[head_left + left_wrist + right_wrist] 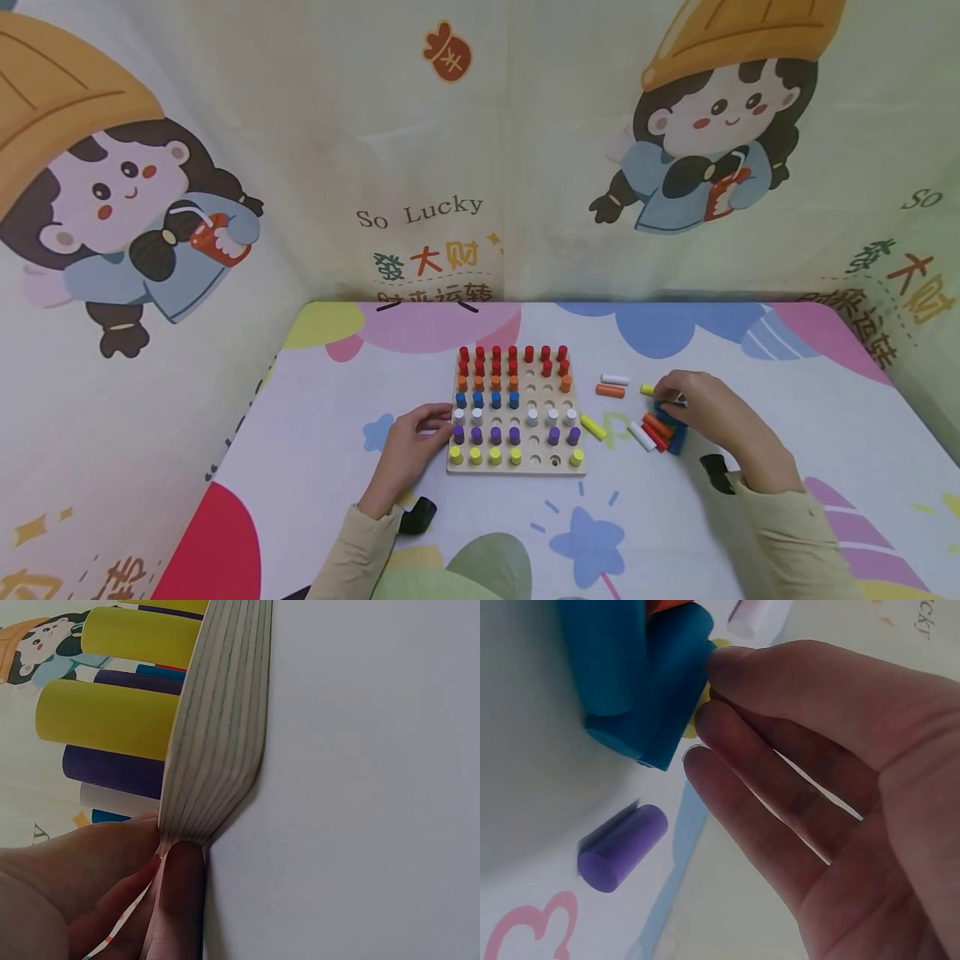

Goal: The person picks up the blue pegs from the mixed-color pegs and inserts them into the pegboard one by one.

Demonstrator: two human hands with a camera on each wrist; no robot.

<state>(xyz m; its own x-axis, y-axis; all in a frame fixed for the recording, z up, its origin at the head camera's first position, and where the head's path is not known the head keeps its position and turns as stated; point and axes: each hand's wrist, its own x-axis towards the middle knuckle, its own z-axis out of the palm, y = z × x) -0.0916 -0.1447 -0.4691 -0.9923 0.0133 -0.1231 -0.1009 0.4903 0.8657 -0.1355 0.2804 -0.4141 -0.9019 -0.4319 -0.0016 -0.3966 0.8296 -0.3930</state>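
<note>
A square wooden pegboard (pixel 517 472) stands before me with rows of red, orange, blue, white, purple and yellow pegs; several holes are bare. My left hand (pixel 411 440) grips its left edge, the thumb (pixel 97 847) by the top face and a finger (pixel 182 885) along the side. To the right, my right hand (pixel 701 404) is over a pile of loose pegs, fingertips beside blue pegs (pixel 675 660) and a yellow peg (pixel 647 389). I cannot tell whether the fingers pinch one. Orange (pixel 657 425) and white (pixel 642 437) pegs lie in the pile.
Between board and pile lie a yellow peg (pixel 593 427), a white peg (pixel 615 379) and an orange peg (pixel 610 391). A purple peg (pixel 622 847) lies apart in the right wrist view. A cartoon-printed backdrop (pixel 547 167) rises behind the patterned table (pixel 337 375).
</note>
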